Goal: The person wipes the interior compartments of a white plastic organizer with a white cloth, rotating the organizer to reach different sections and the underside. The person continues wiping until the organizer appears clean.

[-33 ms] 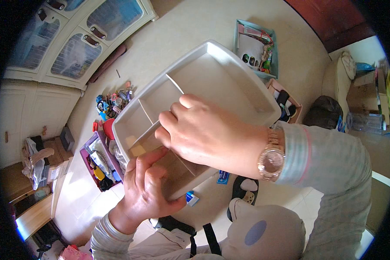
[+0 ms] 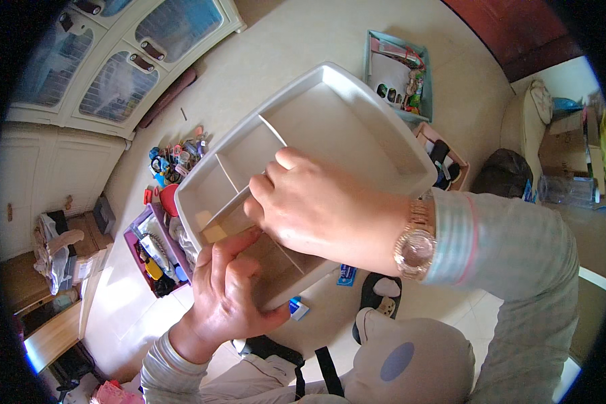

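Note:
A pale grey plastic organizer tray point(image 2: 367, 128) is tilted in front of me, split into compartments by thin white dividers point(image 2: 273, 130). My left hand point(image 2: 225, 293) grips its near left corner, with the thumb outside and fingers bent over the rim into a compartment. Over the middle of the tray, my right hand point(image 2: 310, 202) is closed, knuckles up, where several dividers meet. Its fingertips are hidden beneath it, so what they pinch cannot be seen. A gold watch point(image 2: 415, 252) is on my right wrist.
Around the tray on the floor are a purple bin point(image 2: 133, 232), a pile of small items point(image 2: 175, 161), a light blue bin point(image 2: 429, 81) and a pink bin point(image 2: 466, 176). A cream cabinet point(image 2: 121, 60) stands at the far left. A grey cushion-like thing point(image 2: 438, 357) lies near me.
My right wrist has shifted very slightly to the left and the knuckles slightly to the right. The tray and my left hand look the same.

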